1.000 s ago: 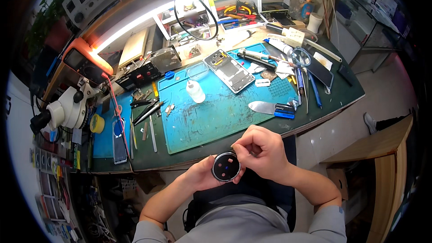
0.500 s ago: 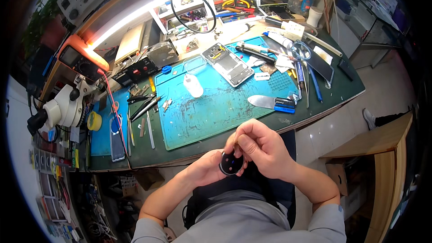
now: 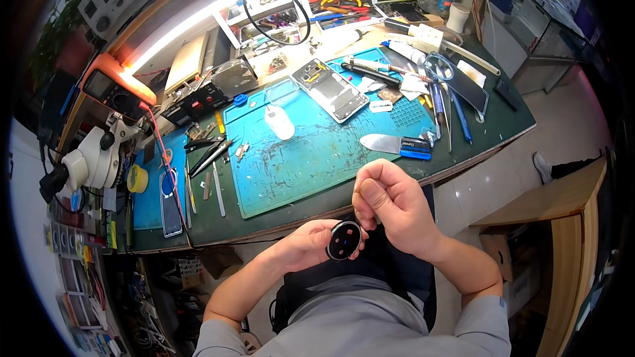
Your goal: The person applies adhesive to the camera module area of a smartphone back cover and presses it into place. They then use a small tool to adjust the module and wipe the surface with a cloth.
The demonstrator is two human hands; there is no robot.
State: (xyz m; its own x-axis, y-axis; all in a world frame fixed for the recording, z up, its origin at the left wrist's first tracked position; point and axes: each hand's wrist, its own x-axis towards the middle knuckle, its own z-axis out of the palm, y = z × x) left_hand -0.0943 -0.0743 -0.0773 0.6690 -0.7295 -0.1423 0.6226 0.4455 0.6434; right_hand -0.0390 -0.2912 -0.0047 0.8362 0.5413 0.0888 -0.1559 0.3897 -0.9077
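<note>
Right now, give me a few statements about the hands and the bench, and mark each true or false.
1. The left hand holds a round black disc. True.
2. The right hand rests flat on the blue mat. False: it is raised beside the disc, short of the bench.
3. A white bottle stands on the blue mat. True.
4. The microscope sits at the bench's right end. False: it is at the left end.
</note>
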